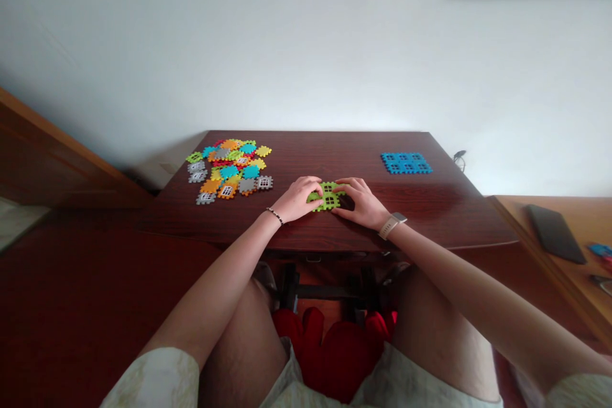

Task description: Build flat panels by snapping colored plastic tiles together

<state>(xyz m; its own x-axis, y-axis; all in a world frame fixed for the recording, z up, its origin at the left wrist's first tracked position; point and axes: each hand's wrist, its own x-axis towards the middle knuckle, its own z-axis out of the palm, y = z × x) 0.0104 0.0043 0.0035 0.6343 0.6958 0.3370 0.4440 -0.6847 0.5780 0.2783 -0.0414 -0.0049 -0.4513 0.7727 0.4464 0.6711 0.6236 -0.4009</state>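
while gripped from both sides: a lime green waffle block [327, 196] over dark wood

seen from above, from a camera worn on the head. left hand [297, 199], circled at the wrist by a thin beaded bracelet [274, 215], angled in from the left, with fingers [313, 187] curled over the block's left edge. right hand [363, 203], with a pale-strapped wristwatch [392, 225] on the wrist, angled in from the right, with fingers [347, 186] bent over the opposite edge. both hands closed onto the block, not spread wide, fingertips nearly meeting above it, probably for an even hold from two sides. block placed low over a dark reddish wood table [344, 154], just inside the front edge, likely for easy reach from a seated position, its window-like openings partly covered by fingers. just beyond the left hand, a loose heap of multicoloured waffle blocks [228, 169] in orange, grey, teal, yellow and red, spread out, perhaps for sorting by eye. well apart to the right, a flat blue waffle panel [406, 163], set alone near the back edge, as if kept away from the heap. on a lighter side desk [507, 217], a dark tablet [554, 233]. beneath the table, something red [335, 357], too hidden to identify.
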